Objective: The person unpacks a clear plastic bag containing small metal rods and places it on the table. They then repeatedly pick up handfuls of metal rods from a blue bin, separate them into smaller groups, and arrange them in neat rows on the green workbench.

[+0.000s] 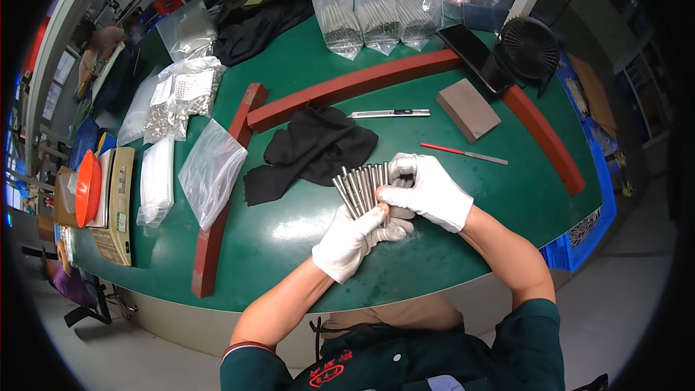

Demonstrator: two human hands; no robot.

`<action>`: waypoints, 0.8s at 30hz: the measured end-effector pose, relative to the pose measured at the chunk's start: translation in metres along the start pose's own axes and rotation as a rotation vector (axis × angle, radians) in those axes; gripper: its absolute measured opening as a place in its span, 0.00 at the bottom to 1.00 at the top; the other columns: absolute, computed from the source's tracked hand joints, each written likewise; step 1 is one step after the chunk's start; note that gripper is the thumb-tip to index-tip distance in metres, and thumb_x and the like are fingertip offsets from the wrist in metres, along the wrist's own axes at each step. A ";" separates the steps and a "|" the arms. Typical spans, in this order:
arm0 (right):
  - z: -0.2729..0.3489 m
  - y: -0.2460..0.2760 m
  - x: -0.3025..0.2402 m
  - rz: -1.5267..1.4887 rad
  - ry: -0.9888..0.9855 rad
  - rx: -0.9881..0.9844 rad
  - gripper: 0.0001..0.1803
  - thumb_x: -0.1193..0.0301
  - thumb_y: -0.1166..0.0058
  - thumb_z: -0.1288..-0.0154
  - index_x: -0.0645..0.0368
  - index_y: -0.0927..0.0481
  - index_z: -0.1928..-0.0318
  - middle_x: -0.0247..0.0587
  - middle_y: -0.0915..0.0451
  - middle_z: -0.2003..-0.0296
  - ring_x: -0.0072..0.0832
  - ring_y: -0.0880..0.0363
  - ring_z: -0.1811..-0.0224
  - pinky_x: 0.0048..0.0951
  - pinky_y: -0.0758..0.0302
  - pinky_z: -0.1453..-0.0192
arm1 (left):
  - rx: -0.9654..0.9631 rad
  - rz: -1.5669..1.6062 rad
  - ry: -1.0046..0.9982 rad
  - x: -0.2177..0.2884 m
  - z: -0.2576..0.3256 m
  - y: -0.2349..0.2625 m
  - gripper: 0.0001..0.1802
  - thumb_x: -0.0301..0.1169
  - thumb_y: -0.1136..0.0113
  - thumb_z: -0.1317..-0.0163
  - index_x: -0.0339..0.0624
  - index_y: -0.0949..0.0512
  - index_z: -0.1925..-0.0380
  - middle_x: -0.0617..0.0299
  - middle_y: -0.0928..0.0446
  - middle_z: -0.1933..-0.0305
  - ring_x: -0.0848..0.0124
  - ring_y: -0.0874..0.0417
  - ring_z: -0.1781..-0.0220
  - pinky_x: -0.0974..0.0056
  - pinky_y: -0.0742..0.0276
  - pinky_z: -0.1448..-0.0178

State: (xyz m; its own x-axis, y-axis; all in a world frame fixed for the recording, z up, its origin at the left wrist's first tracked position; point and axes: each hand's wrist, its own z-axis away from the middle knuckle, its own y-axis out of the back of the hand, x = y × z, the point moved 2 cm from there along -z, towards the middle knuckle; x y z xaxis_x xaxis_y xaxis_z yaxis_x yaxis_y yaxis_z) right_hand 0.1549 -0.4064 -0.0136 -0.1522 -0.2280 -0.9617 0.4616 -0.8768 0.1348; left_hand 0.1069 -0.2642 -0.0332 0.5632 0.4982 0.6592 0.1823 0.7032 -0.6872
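A fanned bunch of slim metal pins (360, 187) stands between my two white-gloved hands, over the front middle of the green table. My left hand (352, 240) is closed round the lower part of the bunch, its bare thumb tip pressed on the pins. At the right side of the bunch, my right hand (428, 190) is closed on the pins too, thumb and fingers pinching them; the bare thumb tip shows. Just beyond the pins lies a crumpled black cloth (318, 146). The pins' lower ends are hidden by my fingers.
Red bars (355, 87) frame the work area on the green table (282, 275). Inside lie a utility knife (391, 114), a red-handled file (463, 153) and a brown block (468, 110). Bags of pins (378, 22) stand behind; a small fan (528, 47) is at right, clear bags (212, 172) at left.
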 end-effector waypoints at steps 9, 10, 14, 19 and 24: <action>0.001 0.002 0.003 -0.037 -0.007 -0.010 0.08 0.72 0.42 0.47 0.65 0.24 0.70 0.29 0.29 0.72 0.14 0.32 0.72 0.19 0.33 0.67 | -0.026 0.029 0.039 -0.004 -0.002 0.006 0.21 0.37 0.45 0.40 0.36 0.32 0.51 0.55 0.24 0.61 0.69 0.22 0.62 0.70 0.25 0.59; 0.000 0.002 0.004 -0.044 0.038 0.008 0.09 0.71 0.43 0.47 0.66 0.23 0.70 0.31 0.29 0.73 0.16 0.32 0.73 0.21 0.33 0.69 | -0.024 0.025 0.043 -0.004 -0.002 0.007 0.21 0.37 0.45 0.40 0.36 0.32 0.51 0.55 0.24 0.61 0.69 0.22 0.62 0.70 0.25 0.59; 0.000 0.001 0.003 0.001 0.116 0.054 0.11 0.70 0.44 0.47 0.67 0.22 0.67 0.36 0.29 0.74 0.20 0.30 0.75 0.23 0.32 0.71 | -0.020 0.058 0.053 -0.003 -0.004 0.012 0.20 0.35 0.47 0.39 0.37 0.33 0.50 0.53 0.25 0.60 0.68 0.22 0.61 0.68 0.24 0.59; 0.000 0.002 -0.002 0.189 0.132 0.072 0.12 0.70 0.44 0.46 0.68 0.22 0.66 0.38 0.29 0.74 0.21 0.30 0.74 0.23 0.31 0.70 | -0.042 0.065 0.046 -0.002 -0.002 0.011 0.19 0.34 0.48 0.38 0.38 0.33 0.50 0.52 0.25 0.58 0.66 0.21 0.61 0.67 0.24 0.59; 0.002 0.002 0.000 0.043 0.102 0.075 0.12 0.70 0.45 0.46 0.68 0.22 0.66 0.39 0.27 0.74 0.22 0.29 0.74 0.24 0.31 0.70 | -0.037 0.109 0.074 -0.001 -0.003 0.009 0.19 0.33 0.48 0.38 0.37 0.32 0.50 0.52 0.25 0.58 0.65 0.21 0.61 0.66 0.23 0.59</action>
State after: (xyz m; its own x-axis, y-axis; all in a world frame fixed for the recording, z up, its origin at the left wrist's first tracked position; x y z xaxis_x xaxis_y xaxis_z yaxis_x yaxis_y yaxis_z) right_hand 0.1539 -0.4091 -0.0130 -0.0423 -0.2248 -0.9735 0.3982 -0.8974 0.1900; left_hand 0.1107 -0.2596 -0.0408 0.6393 0.5305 0.5566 0.1456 0.6273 -0.7651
